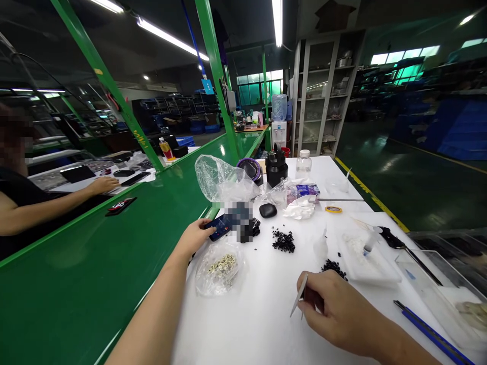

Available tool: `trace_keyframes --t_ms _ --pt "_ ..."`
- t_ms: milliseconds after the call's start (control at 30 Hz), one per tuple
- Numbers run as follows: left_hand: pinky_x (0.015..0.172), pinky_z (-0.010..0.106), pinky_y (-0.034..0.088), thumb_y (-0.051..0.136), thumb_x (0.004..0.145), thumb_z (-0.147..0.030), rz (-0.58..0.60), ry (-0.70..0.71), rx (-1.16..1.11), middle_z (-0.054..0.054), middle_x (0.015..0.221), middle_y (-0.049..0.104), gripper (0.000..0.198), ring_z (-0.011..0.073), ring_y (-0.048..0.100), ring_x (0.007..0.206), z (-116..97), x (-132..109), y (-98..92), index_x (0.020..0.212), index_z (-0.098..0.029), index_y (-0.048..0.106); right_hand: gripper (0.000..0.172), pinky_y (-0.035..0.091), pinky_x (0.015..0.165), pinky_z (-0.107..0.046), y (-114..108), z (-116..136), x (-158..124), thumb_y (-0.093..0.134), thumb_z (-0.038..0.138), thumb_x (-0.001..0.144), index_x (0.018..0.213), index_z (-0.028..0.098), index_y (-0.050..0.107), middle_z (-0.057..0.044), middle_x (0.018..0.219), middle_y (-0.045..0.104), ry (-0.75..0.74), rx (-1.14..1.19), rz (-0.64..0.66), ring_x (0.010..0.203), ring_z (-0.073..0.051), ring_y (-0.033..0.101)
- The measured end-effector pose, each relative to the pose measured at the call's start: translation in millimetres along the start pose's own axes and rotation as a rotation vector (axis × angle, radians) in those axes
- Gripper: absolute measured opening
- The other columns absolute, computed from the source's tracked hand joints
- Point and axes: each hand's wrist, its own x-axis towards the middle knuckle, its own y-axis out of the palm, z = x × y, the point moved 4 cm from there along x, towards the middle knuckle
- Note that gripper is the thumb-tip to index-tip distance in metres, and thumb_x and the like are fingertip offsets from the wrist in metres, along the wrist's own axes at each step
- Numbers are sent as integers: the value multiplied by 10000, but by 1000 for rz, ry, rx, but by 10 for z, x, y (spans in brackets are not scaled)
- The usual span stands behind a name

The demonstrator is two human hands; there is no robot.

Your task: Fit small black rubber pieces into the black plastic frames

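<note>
My left hand (pixel 196 238) is at the near end of a smartphone (pixel 218 227) with a lit screen, its fingers closed on that edge. Part of the phone is blurred out. In my right hand (pixel 335 306) is a pair of metal tweezers (pixel 299 296), tips pointing down over the white tabletop (pixel 262 324). Just beyond that hand lies a pile of small black parts (pixel 333 268), partly covered by it. A second heap of black parts (pixel 283 241) is farther off. Between my arms rests a clear plastic bag (pixel 203 279) with small pale-gold pieces (pixel 223 265).
At right are a white tray (pixel 380 276) with a small syringe-like tube, a blue cutter knife (pixel 429 329) and a clear box (pixel 437 274). Behind stand a black bottle (pixel 276 170), a jar (pixel 303 165) and tissues (pixel 302 191). A green partition (pixel 152 228) separates a co-worker's bench.
</note>
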Motion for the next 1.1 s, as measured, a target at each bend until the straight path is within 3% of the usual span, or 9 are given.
trace_keyframes --t_ms 367,600,700,767,867,967,1033,1100 --pt "813 346 489 712 641 -398 -15 7 93 106 996 755 471 306 688 946 -34 -3 9 1047 -160 693 77 337 584 -252 -27 -18 -4 521 165 826 760 205 528 55 639 564 4 3 4 608 -117 513" --pt "825 331 491 627 734 -440 -51 -5 116 103 1054 747 404 284 684 966 -50 -19 -3 1029 -175 707 114 414 678 -282 -41 -2 -29 511 193 853 860 198 625 2 757 639 13 5 4 698 -151 575" --pt "810 340 486 597 761 -441 -111 -15 139 102 1047 746 357 289 674 964 -68 -33 -46 983 -188 716 135 423 660 -265 -41 -2 -25 518 193 851 903 203 642 4 747 653 12 53 20 686 -149 586" --pt "790 341 477 560 788 -431 -184 -18 158 103 1058 739 341 292 662 965 -105 -59 -109 982 -193 710 89 416 641 -254 -47 -6 -14 531 188 843 831 199 620 12 715 641 -3 67 17 654 -139 575" --pt "732 317 458 483 842 -428 -285 10 179 74 969 740 335 265 656 900 -243 -156 -223 950 -195 699 124 381 586 -244 -61 -27 3 529 196 853 732 192 554 21 680 616 -15 78 4 610 -123 544" --pt "621 302 418 443 864 -510 -296 76 202 27 663 672 405 232 623 697 -498 -349 -263 743 -205 680 157 352 575 -252 -78 -55 11 524 248 885 745 191 565 25 664 604 -14 51 -7 600 -122 524" --pt "581 299 400 479 841 -548 -237 149 218 10 571 615 415 215 587 624 -713 -528 -190 657 -222 660 191 340 592 -259 -100 -68 12 524 275 897 728 190 549 29 643 579 -18 19 -29 604 -120 509" --pt "617 306 420 558 807 -491 -89 309 287 15 667 672 301 220 596 671 -943 -728 1 695 -247 695 243 317 588 -263 -126 -71 15 497 286 919 696 189 490 38 622 531 -29 2 -51 593 -113 474"
